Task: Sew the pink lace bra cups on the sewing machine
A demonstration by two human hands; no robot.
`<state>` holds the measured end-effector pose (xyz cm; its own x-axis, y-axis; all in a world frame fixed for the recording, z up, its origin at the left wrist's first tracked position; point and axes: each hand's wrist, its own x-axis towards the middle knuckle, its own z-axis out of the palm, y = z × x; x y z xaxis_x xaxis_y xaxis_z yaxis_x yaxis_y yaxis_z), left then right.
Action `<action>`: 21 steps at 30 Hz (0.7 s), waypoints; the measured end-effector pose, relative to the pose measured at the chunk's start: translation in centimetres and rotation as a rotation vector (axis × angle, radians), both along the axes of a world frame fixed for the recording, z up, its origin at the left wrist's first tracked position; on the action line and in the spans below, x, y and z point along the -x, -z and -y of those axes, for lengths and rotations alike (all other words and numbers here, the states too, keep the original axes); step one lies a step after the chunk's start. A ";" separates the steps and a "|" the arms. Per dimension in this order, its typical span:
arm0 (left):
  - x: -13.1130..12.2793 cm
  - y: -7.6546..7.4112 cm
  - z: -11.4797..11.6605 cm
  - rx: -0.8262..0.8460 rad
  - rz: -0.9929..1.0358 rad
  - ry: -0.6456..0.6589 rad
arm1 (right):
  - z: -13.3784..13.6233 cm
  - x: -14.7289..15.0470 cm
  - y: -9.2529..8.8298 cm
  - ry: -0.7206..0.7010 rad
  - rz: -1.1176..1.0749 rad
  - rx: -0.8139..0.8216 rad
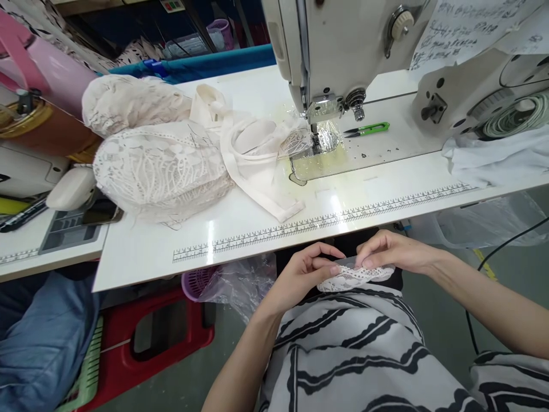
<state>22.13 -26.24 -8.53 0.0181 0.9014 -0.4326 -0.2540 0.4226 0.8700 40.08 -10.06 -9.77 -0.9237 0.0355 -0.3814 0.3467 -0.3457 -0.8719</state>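
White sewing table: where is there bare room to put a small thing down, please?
Free: a narrow strip between the printed ruler and the machine bed, from the cream strap to the white cloth; also the table's front left corner, below the lace pile.
Crowded: around the presser foot, and leftward through the pile.

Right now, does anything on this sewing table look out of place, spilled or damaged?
One thing: the green-handled thread snips lie loose on the sewing machine bed, blades pointing toward the presser foot, which seems an odd resting place. Dark specks dot the bed nearby, too small to identify.
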 end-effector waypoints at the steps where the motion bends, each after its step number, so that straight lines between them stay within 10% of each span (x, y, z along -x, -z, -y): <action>1: 0.0 0.0 0.0 0.002 -0.006 0.001 | 0.0 0.0 0.0 0.002 0.003 0.001; 21: -0.4 -0.2 0.6 -0.005 0.025 -0.024 | -0.4 -0.8 0.0 0.043 -0.039 -0.045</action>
<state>22.57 -26.86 -8.38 0.0069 0.9039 -0.4277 -0.2855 0.4117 0.8654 40.89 -9.66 -9.75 -0.9350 0.0916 -0.3425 0.2981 -0.3199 -0.8993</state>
